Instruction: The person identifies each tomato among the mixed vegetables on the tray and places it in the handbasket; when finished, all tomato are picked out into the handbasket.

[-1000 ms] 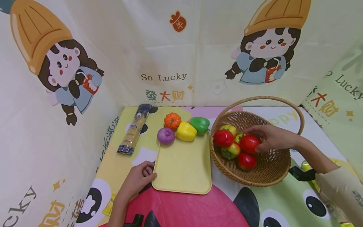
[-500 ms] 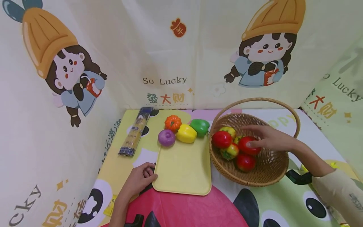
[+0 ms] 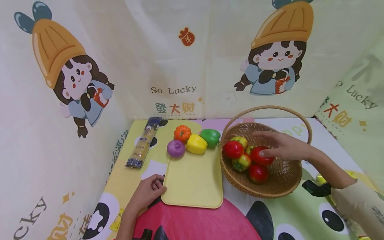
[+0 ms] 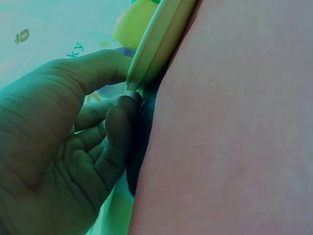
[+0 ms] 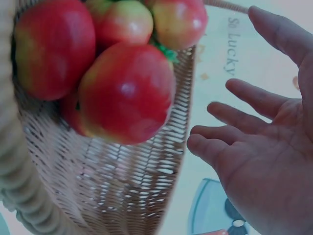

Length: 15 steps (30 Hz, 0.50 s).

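Observation:
My left hand [image 3: 148, 191] is at the near left side of a pale yellow tray [image 3: 193, 181]. In the left wrist view its thumb and curled fingers pinch the tray's rim [image 4: 156, 41]. On the right, my right hand [image 3: 285, 145] hovers over a wicker basket [image 3: 261, 192], fingers extended and spread. The right wrist view shows nothing in its grasp. Below it in the basket lies a glossy red fruit-like piece [image 3: 262, 156], partly covered by the thumb in the head view. Beside that sit another red piece [image 3: 258, 173] and several more, some yellow-green.
At the tray's far end lie a purple onion [image 3: 176, 149], an orange pumpkin [image 3: 182, 133], a yellow bell pepper [image 3: 196, 144] and a green bell pepper [image 3: 210, 138]. A pasta packet [image 3: 144, 143] lies on the left. The basket's tall handle [image 3: 270, 107] arches behind my right hand.
My right hand has come away from the red piece it was around, its fingers now straighter. The pieces stay in the basket. The head view has tilted up slightly; my left hand keeps its place.

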Motion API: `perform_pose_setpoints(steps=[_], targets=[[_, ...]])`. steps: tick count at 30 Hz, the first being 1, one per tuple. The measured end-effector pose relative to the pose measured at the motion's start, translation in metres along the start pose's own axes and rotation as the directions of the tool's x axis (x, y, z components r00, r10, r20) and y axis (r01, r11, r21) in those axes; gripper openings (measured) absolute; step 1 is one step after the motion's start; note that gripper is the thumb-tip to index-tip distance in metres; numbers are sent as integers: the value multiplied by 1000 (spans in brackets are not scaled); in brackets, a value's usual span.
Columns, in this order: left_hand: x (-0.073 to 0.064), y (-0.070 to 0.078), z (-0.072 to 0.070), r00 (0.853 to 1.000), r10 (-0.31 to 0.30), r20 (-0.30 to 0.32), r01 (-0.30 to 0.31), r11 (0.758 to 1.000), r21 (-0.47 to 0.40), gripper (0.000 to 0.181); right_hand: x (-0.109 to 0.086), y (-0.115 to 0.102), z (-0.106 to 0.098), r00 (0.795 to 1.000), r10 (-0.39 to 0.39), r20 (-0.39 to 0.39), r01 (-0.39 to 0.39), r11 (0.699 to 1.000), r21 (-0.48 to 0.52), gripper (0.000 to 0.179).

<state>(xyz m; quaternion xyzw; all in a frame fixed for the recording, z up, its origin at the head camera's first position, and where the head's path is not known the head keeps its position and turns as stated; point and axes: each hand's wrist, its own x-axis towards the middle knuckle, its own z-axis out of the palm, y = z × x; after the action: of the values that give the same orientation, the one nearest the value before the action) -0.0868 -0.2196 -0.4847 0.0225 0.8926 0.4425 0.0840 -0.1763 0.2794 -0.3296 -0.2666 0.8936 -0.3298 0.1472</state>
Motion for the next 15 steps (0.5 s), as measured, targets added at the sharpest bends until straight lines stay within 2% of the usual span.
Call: perform_pose_setpoints(steps=[5,10,13,15], targets=[[0,5,-13,1000,6,25,-8,997,81,34,0,-24,7,997,-63,-47,61,998,-31,73],[5,21,-27,999,29,13,-31,978,207,36,-12,-53,9,976,-168,-139,145,976,-161,74],[7,35,-37,994,104,-32,-92,960,263,42,-29,-68,7,957,-210,-202,170,965,-198,75],[8,43,-46,978,196,-67,-166,935,313,47,-42,-75,4,938,-232,-255,170,955,-243,79]])
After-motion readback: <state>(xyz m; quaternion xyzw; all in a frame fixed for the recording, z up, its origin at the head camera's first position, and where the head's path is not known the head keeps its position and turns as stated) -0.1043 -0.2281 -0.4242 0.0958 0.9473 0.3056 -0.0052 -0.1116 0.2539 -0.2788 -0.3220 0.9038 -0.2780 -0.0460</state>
